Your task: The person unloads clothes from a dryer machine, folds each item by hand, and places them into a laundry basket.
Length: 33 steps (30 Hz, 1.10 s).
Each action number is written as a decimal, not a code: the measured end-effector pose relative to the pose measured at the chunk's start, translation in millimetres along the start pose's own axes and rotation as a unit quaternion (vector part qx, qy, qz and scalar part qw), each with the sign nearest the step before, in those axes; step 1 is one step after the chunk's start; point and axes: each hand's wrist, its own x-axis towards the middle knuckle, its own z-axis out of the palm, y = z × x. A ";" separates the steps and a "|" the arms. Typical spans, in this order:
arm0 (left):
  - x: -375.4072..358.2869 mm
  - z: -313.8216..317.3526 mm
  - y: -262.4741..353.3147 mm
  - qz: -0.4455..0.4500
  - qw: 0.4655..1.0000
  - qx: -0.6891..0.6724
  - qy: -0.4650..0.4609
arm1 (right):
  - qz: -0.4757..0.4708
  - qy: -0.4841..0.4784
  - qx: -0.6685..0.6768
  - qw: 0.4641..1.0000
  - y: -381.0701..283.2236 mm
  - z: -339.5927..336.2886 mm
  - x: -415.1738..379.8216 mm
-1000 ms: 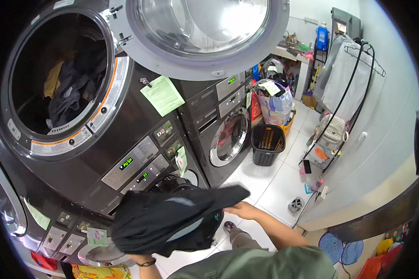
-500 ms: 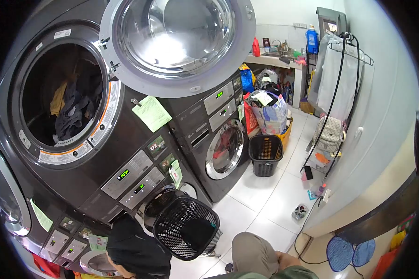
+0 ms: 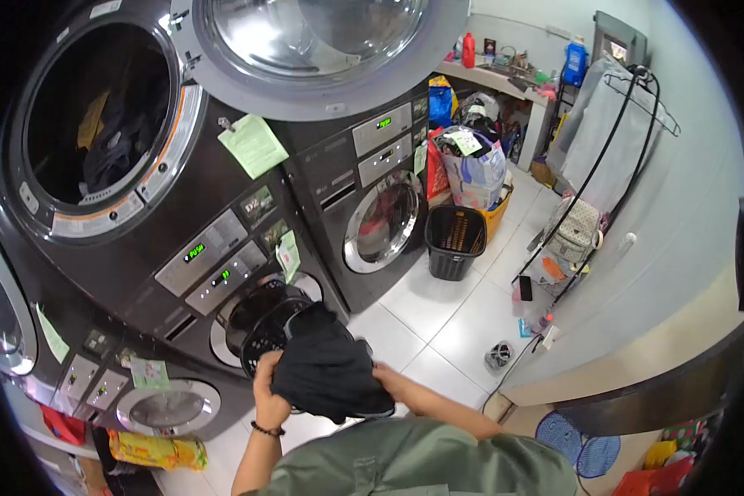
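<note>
A dark, crumpled black garment [image 3: 326, 372] is spread between my two hands in front of my body. My left hand [image 3: 273, 393], with a beaded bracelet at the wrist, is closed on its left side. On the opposite side, my right hand [image 3: 388, 384] grips the cloth, its fingers partly hidden by the fabric. Just beyond the garment is a black perforated laundry basket [image 3: 260, 345], mostly covered by the cloth. Above left, an open dryer drum [image 3: 50, 140] contains dark and tan clothes [image 3: 112, 153].
The round dryer door [image 3: 322, 95] hangs open at head height. A second black basket [image 3: 453, 264] stands on the tiled floor beside bags of laundry [image 3: 475, 178]. On the right are a garment rack [image 3: 570, 198] and a small jar [image 3: 499, 355].
The black garment, hanging at lower left before, is now gathered between both hands in front of me. My right hand has come from my knee to the cloth. The view has shifted.
</note>
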 end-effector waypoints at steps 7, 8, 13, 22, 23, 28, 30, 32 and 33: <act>18.5 -29.6 -16.7 0.022 0.956 0.207 0.206 | -0.192 0.133 -0.504 0.831 -186.7 12.7 -82.5; 19.5 -25.4 -24.5 -0.001 0.951 0.131 0.280 | -0.292 0.098 -0.535 0.787 -203.9 33.2 -104.4; 8.8 -30.9 -109.4 -0.148 0.938 0.109 0.294 | -0.624 -0.046 -0.626 0.465 -270.5 123.2 -206.1; 21.2 -19.0 -32.1 -0.141 0.979 0.081 0.119 | -0.778 0.094 -0.399 0.476 -235.9 192.7 -214.9; 24.7 -23.5 -20.0 -0.157 0.981 0.041 0.107 | -0.792 0.074 -0.364 0.485 -236.1 196.1 -211.9; 46.4 -34.5 60.3 -0.108 0.992 -0.050 -0.042 | -0.754 -0.050 -0.380 0.533 -208.3 151.5 -129.9; 57.3 -30.5 99.2 -0.036 0.991 0.038 -0.125 | -0.651 -0.117 -0.457 0.595 -217.8 160.5 -82.1; 60.6 -29.7 137.7 0.019 0.989 0.082 -0.126 | -0.518 -0.197 -0.379 0.741 -190.0 166.7 -42.1; 61.6 -31.9 153.1 0.050 0.986 0.104 -0.122 | -0.411 -0.267 -0.415 0.767 -185.2 156.7 -27.7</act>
